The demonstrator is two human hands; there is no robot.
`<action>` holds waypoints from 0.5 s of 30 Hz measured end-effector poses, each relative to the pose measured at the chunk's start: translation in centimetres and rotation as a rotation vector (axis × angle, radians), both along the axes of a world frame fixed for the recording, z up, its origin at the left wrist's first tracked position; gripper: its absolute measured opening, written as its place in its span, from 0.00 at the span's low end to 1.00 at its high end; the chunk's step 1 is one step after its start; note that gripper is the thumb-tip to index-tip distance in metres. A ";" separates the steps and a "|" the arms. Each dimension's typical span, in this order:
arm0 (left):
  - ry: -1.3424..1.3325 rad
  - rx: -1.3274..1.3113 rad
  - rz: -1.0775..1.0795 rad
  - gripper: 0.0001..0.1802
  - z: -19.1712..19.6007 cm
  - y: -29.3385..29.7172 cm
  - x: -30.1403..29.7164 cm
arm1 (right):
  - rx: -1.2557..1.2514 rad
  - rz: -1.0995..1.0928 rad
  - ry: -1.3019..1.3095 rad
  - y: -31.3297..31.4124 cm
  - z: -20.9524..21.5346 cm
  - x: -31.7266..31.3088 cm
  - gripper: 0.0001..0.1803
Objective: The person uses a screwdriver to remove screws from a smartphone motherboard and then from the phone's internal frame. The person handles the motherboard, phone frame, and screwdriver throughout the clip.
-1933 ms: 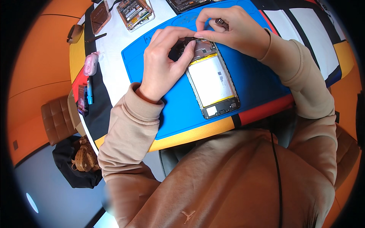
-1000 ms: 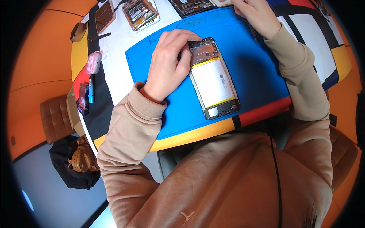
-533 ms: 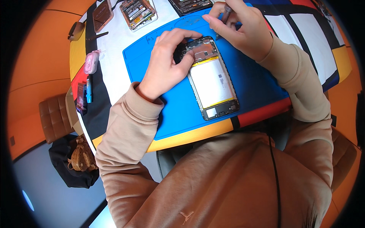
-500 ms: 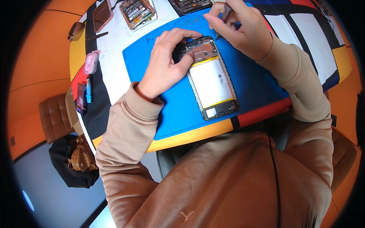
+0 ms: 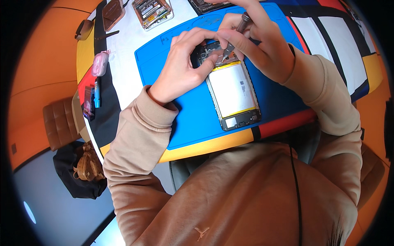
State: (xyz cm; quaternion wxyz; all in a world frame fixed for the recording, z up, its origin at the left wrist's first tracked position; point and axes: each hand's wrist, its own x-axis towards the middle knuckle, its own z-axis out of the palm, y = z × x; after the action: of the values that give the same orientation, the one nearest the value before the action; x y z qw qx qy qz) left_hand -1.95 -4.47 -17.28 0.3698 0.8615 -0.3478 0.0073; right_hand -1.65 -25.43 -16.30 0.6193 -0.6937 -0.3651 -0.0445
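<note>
An opened phone (image 5: 241, 122) lies on the blue work mat (image 5: 184, 123), back up, its silvery battery (image 5: 231, 91) with yellow edges exposed. My left hand (image 5: 176, 67) grips the phone's far left corner, thumb on the copper-coloured upper section and curled fingers around the far edge. In my right hand (image 5: 269, 47), a dark screwdriver (image 5: 243, 23) is held between thumb and fingers, slanting down to the left. Its tip is over the upper section just above the battery, near my left thumb; whether it touches cannot be told. My fingers partly cover the phone's far end.
Beyond the mat are a phone with its insides showing (image 5: 152, 14), a dark opened phone (image 5: 209, 5) and a brownish phone panel (image 5: 113, 15). Along the left lie a pink case (image 5: 100, 64), a blue marker-like tube (image 5: 97, 93) and a small dark box (image 5: 88, 104).
My right hand has brought the screwdriver from beside the phone's far right corner left and down over its upper section. My left hand keeps its hold on the phone.
</note>
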 end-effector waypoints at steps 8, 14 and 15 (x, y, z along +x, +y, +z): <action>0.006 -0.010 -0.014 0.14 0.0 0.0 0.0 | -0.028 0.014 0.006 -0.2 -0.5 -0.1 0.18; -0.020 -0.046 0.022 0.14 -0.4 0.0 -0.1 | -0.232 0.036 -0.422 -0.3 0.4 -0.2 0.17; -0.019 -0.063 0.030 0.15 -0.5 0.0 -0.2 | -0.279 0.066 -0.416 -0.3 0.5 -0.5 0.15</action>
State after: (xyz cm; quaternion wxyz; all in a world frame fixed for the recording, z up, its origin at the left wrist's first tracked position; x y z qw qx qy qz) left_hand -2.17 -4.46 -17.75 0.3933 0.8545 -0.3379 0.0322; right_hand -2.18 -25.68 -15.75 0.4301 -0.7363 -0.5095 -0.1152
